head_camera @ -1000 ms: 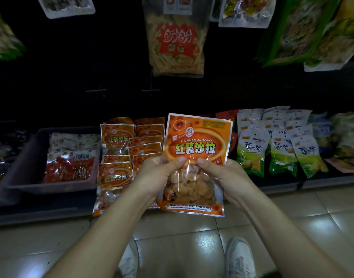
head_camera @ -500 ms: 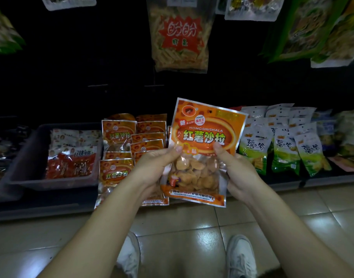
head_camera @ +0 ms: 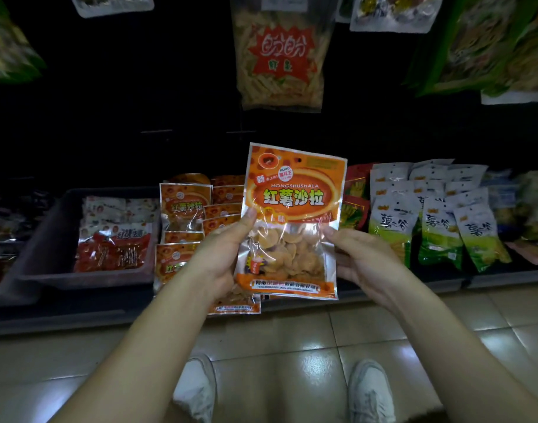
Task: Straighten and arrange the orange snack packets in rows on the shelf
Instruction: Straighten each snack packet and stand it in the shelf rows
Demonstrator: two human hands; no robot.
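I hold one orange snack packet (head_camera: 292, 209) upright in front of the low shelf (head_camera: 78, 309), its label facing me. My left hand (head_camera: 222, 254) grips its left edge, thumb on the front. My right hand (head_camera: 362, 261) holds the right edge, thumb tip on the front and fingers behind. Several more orange packets (head_camera: 185, 209) lie overlapping in rows on the shelf, just left of and behind the held one. One of them (head_camera: 234, 303) pokes out over the shelf's front edge under my left hand.
A grey bin (head_camera: 39, 254) with red-and-white packets (head_camera: 115, 245) sits to the left. Green-and-white packets (head_camera: 438, 227) fill the shelf to the right. Large bags (head_camera: 280, 56) hang above. Tiled floor and my white shoes (head_camera: 371, 392) are below.
The held packet has risen and turned more upright. My right thumb slid from the packet's middle out to its right edge.
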